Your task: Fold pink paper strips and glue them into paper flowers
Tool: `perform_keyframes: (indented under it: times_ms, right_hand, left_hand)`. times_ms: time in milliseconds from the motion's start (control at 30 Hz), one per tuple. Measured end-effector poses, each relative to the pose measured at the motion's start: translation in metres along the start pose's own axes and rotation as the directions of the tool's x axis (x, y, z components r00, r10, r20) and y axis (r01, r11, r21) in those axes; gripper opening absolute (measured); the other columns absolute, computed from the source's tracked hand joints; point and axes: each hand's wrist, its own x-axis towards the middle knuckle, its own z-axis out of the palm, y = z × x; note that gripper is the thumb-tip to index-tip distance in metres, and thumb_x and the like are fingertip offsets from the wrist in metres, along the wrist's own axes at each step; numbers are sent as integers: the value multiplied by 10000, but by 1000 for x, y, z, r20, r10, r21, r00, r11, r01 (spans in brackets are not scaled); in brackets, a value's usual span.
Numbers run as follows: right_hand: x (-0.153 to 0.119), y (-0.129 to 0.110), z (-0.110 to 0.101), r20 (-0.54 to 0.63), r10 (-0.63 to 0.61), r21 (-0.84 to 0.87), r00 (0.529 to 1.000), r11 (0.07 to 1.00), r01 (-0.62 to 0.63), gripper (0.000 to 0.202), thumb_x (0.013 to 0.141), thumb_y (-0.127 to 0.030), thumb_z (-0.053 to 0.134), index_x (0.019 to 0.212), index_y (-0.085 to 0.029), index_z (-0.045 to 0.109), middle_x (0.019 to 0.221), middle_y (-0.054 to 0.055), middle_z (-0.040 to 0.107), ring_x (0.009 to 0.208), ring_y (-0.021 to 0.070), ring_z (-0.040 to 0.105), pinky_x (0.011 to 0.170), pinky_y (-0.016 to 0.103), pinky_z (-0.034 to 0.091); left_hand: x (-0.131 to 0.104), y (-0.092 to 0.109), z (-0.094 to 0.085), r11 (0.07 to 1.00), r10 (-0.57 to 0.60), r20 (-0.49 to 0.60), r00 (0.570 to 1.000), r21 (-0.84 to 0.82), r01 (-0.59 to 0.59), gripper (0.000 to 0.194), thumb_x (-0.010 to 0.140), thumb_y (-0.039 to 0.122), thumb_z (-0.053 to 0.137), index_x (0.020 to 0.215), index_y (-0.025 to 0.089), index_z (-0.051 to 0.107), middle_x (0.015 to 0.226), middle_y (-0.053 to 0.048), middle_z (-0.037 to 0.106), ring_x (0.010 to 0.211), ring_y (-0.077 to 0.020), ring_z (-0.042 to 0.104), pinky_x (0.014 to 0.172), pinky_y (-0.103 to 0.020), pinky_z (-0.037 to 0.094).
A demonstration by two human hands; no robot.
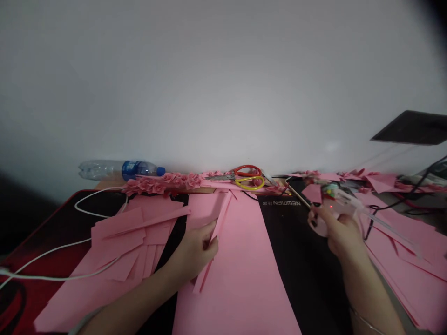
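My left hand (197, 249) pinches a narrow folded pink paper strip (220, 221), which stands slantwise over a large pink sheet (240, 279). In my right hand (344, 230) is a pale glue gun (337, 209) with a small red light, blurred by motion; a clear stick trails from its back. The glue gun is above the right part of the black mat (303, 270), apart from the strip. Behind the large sheet, scissors (249, 177) with one red and one yellow handle lie on the pink paper flowers (174, 181).
Loose pink papers (122, 242) are piled on the left, crossed by a white cable (63, 278). More pink sheets (412, 260) lie on the right beside a black cable (401, 200). A plastic bottle (132, 170) lies against the wall (223, 93). A dark panel (412, 128) juts in at right.
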Motion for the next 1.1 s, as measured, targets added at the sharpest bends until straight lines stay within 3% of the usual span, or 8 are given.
perform_keyframes:
  times_ms: [67,167,233,333,467,600,900,1100]
  right_hand:
    - [-11,-10,9,124,16,201,992,979,-41,331,756,-532,521,782,-203,543,601,44,589,523,199,565,475,327,474]
    - [-31,-27,22,427,22,497,904,829,-255,331,646,-488,681,712,-209,515,530,-13,525,441,135,471,415,274,412]
    - [-43,-37,28,569,-35,505,821,804,-315,288,671,-427,695,715,-204,518,520,-34,507,438,110,440,413,245,384]
    - [-53,-49,37,690,-132,460,712,839,-290,223,707,-352,675,782,-191,538,520,-53,494,440,95,426,418,224,360]
    - [-57,-55,43,746,-184,437,640,861,-262,224,752,-302,626,913,-168,548,530,-74,461,432,78,397,411,207,349]
    - [-58,-56,44,773,-169,404,611,875,-269,230,773,-286,612,950,-155,545,541,-69,475,435,72,394,414,203,364]
    - [-60,-55,46,740,-139,403,658,875,-268,237,748,-318,638,911,-164,561,533,-71,476,422,77,410,405,205,366]
    - [-59,-53,46,733,-128,383,668,890,-249,277,764,-301,613,993,-159,549,534,-78,480,432,83,414,411,205,362]
  left_hand:
    - [-1,0,0,1000,15,17,1000,23,-15,190,794,124,432,854,132,613,543,87,290,465,-68,291,465,-193,227]
    - [-2,-1,0,998,32,36,999,50,-34,189,784,119,436,861,145,607,543,88,280,469,-71,290,471,-199,218]
    - [-3,-2,1,996,46,43,998,73,-49,213,777,116,436,899,149,607,539,89,285,467,-75,284,473,-205,210]
    - [-4,-5,3,990,59,38,998,125,-64,194,763,115,444,875,151,598,522,94,272,456,-76,261,477,-215,197]
    - [-4,-5,4,983,55,52,997,171,-63,191,757,118,446,879,153,588,509,98,263,444,-79,271,483,-221,198]
    - [-5,-2,3,982,43,68,997,180,-55,220,763,124,438,919,148,592,514,96,255,449,-83,280,483,-221,197]
    - [-4,-5,4,991,38,66,997,127,-46,340,788,144,433,1081,139,605,522,96,242,452,-84,273,469,-212,195]
    - [-6,-4,3,990,33,78,996,136,-43,313,788,132,430,1045,144,607,527,97,243,457,-83,277,469,-210,200]
